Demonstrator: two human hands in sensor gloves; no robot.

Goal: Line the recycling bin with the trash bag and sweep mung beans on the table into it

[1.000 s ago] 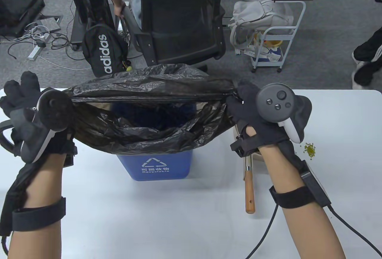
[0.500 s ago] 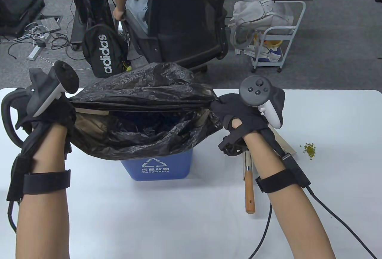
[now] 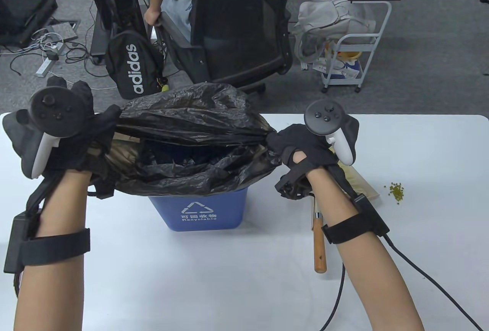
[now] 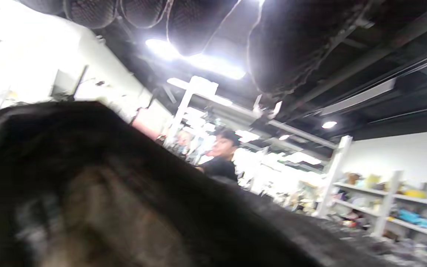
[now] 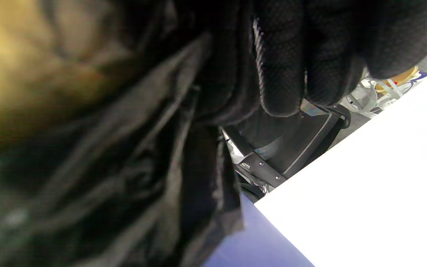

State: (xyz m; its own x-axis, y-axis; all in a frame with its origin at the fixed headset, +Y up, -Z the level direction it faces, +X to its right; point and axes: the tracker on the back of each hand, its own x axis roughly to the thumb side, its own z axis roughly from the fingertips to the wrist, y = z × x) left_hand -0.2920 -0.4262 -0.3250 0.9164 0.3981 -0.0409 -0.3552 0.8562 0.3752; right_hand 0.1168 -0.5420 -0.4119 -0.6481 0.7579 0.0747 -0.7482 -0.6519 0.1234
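Left hand grips the trash bag at its left edge, fingers buried in plastic; right hand bunches the bag's right edge in curled fingers. Both hands held level, apart, the bag's mouth stretched between them over the blue recycling bin, whose rim is hidden. Left wrist view blurred. Right of bin: brush handle, head covered by forearm; beyond it mung beans on the table.
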